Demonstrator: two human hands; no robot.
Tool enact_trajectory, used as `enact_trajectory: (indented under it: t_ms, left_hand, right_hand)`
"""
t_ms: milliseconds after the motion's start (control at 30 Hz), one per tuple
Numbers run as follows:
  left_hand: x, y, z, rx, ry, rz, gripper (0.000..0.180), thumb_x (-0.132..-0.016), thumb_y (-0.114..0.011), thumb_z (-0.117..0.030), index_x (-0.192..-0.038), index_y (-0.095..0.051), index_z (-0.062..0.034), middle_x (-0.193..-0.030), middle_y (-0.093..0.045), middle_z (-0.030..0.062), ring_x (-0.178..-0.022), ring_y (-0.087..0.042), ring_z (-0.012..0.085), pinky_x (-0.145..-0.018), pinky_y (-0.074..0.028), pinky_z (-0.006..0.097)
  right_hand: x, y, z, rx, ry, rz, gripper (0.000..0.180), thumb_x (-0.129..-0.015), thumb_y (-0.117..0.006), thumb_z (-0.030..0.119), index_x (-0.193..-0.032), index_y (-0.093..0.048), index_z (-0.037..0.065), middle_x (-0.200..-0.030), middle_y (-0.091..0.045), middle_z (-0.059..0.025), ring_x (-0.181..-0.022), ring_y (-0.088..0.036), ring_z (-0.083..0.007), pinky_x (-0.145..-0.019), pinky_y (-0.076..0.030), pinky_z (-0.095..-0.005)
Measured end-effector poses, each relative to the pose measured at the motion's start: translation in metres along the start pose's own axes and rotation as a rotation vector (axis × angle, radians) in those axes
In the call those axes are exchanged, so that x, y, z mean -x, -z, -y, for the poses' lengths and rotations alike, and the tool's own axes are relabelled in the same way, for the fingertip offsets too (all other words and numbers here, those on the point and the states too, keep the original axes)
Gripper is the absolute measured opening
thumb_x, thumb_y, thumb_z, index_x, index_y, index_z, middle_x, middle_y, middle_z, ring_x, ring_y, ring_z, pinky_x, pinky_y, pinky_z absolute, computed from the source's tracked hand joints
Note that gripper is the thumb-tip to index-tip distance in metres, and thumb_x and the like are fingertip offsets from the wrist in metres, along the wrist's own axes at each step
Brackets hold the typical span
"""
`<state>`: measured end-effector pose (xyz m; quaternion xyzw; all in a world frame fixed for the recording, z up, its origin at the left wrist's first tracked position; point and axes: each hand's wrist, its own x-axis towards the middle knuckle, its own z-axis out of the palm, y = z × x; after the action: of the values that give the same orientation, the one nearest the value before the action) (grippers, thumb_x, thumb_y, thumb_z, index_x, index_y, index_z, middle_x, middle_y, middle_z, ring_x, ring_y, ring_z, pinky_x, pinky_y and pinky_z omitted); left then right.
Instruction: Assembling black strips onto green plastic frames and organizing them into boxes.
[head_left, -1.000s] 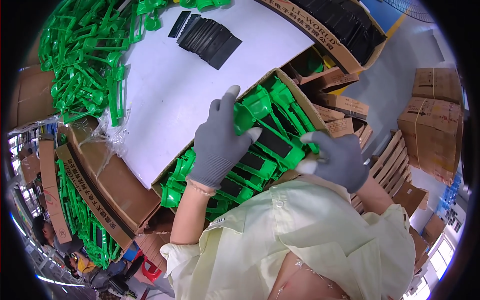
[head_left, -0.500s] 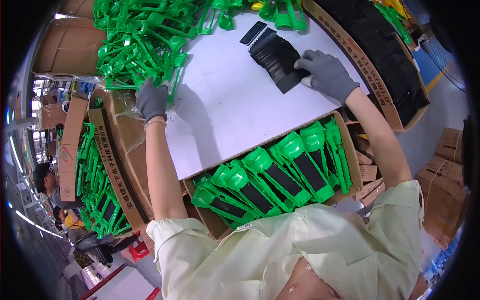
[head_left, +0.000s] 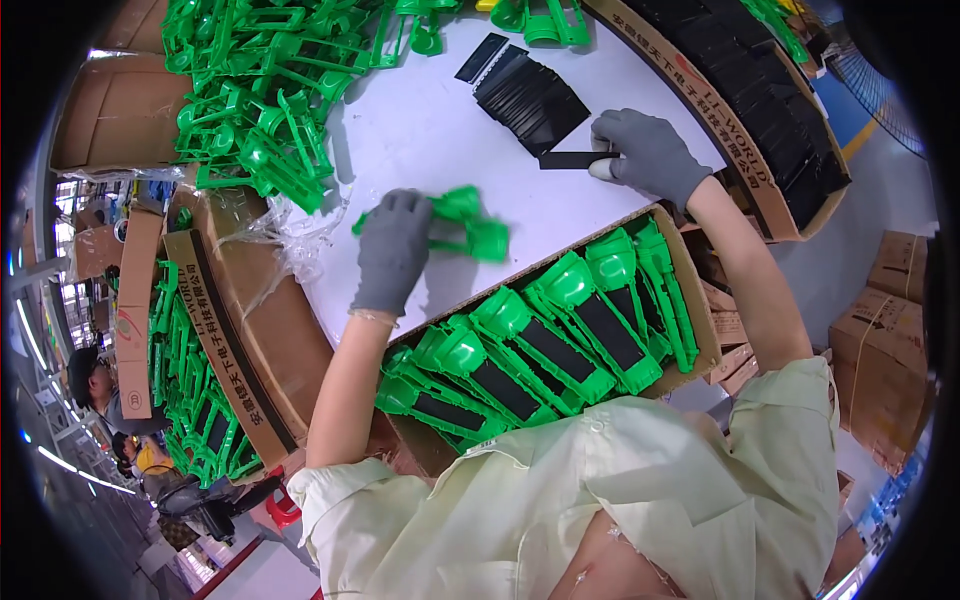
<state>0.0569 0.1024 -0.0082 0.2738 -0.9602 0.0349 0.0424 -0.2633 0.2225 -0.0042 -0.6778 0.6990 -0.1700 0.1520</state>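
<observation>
Factory packing station – cardboard cartons [head_left: 880, 350] stacked around, heaps of identical green plastic parts [head_left: 250, 110], white worktable [head_left: 430, 130].

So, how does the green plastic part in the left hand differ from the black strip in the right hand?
The green plastic part is bulky and bright, while the flat black strip is thin and dark. The left hand lifts the green part above the white table; the right hand pinches the strip beside the stack of black strips. Both are in gloved grips.

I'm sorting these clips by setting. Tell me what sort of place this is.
Most likely a factory assembly or packing station. A white worktable holds a heap of green plastic parts and a stack of black strips, and a cardboard box holds finished green pieces in rows. The gloved left hand holds a green part; the right hand holds a black strip.
</observation>
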Motion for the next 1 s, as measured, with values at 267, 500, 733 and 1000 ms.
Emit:
enact_trajectory:
  t_ms: [267, 500, 733, 1000]
  left_hand:
    - [0.013, 0.035, -0.004, 0.309, 0.383, -0.269, 0.02, -0.08, -0.06, -0.013, -0.098, -0.064, -0.0042, -0.106, -0.063, 0.0153, -0.096, -0.059, 0.0341, -0.08, -0.048, 0.043]
    - [0.028, 0.038, -0.039, 0.28, 0.579, 0.56, 0.069, -0.08, -0.048, -0.066, -0.062, -0.067, -0.0021, -0.06, -0.06, 0.02, -0.064, -0.062, 0.0372, -0.059, -0.046, 0.044]
    - [0.028, 0.025, -0.022, 0.569, 0.724, 0.643, 0.046, -0.079, -0.052, -0.048, -0.073, -0.072, -0.0075, -0.065, -0.066, 0.0119, -0.067, -0.065, 0.0292, -0.065, -0.048, 0.037]
    - [0.083, 0.025, 0.021, 1.221, 1.005, -0.394, 0.017, -0.093, -0.05, -0.014, -0.105, -0.05, -0.0014, -0.094, -0.059, 0.0119, -0.075, -0.067, 0.0255, -0.062, -0.057, 0.029]
  right_hand:
    - [0.012, -0.001, -0.002, -0.186, -0.102, 0.017, 0.026, -0.075, -0.069, 0.026, -0.085, -0.055, 0.006, -0.073, -0.06, -0.0097, -0.07, -0.059, -0.0256, -0.062, -0.045, -0.0365]
    - [0.019, -0.002, 0.004, -0.353, -0.258, 0.02, 0.029, -0.083, -0.065, 0.033, -0.089, -0.055, 0.006, -0.065, -0.061, -0.0091, -0.06, -0.058, -0.0232, -0.06, -0.043, -0.0336]
    - [0.031, 0.004, 0.012, -0.527, -0.249, 0.028, 0.024, -0.084, -0.066, 0.022, -0.09, -0.052, 0.004, -0.064, -0.063, -0.008, -0.057, -0.06, -0.011, -0.054, -0.045, -0.0262]
    - [0.046, 0.007, 0.018, -0.643, -0.152, -0.101, 0.021, -0.083, -0.066, 0.017, -0.093, -0.056, 0.002, -0.069, -0.062, -0.0034, -0.065, -0.058, -0.0071, -0.06, -0.046, -0.0232]
